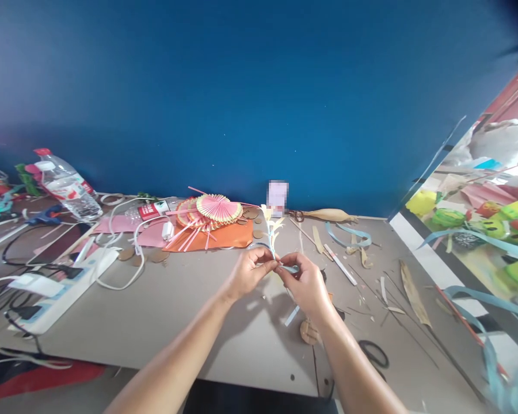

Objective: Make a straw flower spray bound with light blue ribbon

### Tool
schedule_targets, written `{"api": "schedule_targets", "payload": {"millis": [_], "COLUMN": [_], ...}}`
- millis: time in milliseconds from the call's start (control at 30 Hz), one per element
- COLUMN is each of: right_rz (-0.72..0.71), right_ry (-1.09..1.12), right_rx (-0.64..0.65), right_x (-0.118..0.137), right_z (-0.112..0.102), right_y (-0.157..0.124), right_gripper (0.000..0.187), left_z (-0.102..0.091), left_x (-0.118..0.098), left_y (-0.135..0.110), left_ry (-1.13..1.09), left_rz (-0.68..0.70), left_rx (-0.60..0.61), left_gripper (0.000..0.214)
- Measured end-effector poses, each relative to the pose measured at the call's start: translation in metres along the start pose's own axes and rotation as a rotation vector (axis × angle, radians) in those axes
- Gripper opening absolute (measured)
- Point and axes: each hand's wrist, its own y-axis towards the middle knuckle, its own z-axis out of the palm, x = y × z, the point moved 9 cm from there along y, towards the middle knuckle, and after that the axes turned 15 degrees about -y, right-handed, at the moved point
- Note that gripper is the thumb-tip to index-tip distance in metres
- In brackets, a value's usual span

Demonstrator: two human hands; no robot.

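Observation:
Over the middle of the table, my left hand (251, 271) and my right hand (305, 280) meet fingertip to fingertip. Both pinch a light blue ribbon (290, 268) at the base of a thin upright stem. Pale yellow petal-like strips (277, 224) stick out from that stem above my fingers. The exact point where ribbon and stem meet is hidden by my fingertips. A short pale blue strip (292, 315) lies below my hands, and a round wooden disc (309, 332) is beside my right forearm.
Pink and yellow paper fans (218, 211) lie on orange paper (228, 237) at the back. A white power strip (64, 293) with cables and a plastic bottle (71, 187) stand left. To the right are a slim white-and-red tool (340, 264), dried leaves (414, 293) and black scissor-like handles (373, 353).

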Motion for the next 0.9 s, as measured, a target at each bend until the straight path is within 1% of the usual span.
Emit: {"api": "schedule_targets", "payload": {"millis": [100, 167, 267, 400, 533, 667, 767, 900], "right_rz": [0.070, 0.080, 0.096, 0.149, 0.158, 0.173, 0.189, 0.198], "right_ry": [0.022, 0.066, 0.148, 0.251, 0.358, 0.344, 0.392, 0.515], "right_rx": [0.119, 0.162, 0.166, 0.151, 0.223, 0.260, 0.281, 0.375], "right_x": [-0.004, -0.005, -0.007, -0.011, -0.006, -0.003, 0.000, 0.003], "right_z": [0.009, 0.012, 0.015, 0.019, 0.026, 0.029, 0.029, 0.032], "right_y": [0.002, 0.003, 0.006, 0.006, 0.006, 0.007, 0.008, 0.005], "right_gripper": [0.025, 0.023, 0.019, 0.016, 0.013, 0.010, 0.009, 0.011], "left_z": [-0.002, -0.004, -0.003, -0.001, 0.002, 0.006, 0.007, 0.011], "left_x": [0.005, 0.009, 0.011, 0.008, 0.008, 0.010, 0.009, 0.005], "left_y": [0.002, 0.003, 0.003, 0.005, 0.004, 0.002, 0.003, 0.003], "left_ry": [-0.023, -0.084, -0.182, -0.235, -0.260, -0.276, -0.312, -0.390], "left_rz": [-0.024, -0.052, -0.053, -0.038, -0.082, -0.143, -0.146, -0.137], "left_rx": [0.034, 0.035, 0.043, 0.075, 0.146, 0.209, 0.226, 0.264], "left_gripper": [0.014, 0.014, 0.013, 0.013, 0.016, 0.018, 0.018, 0.017]}}
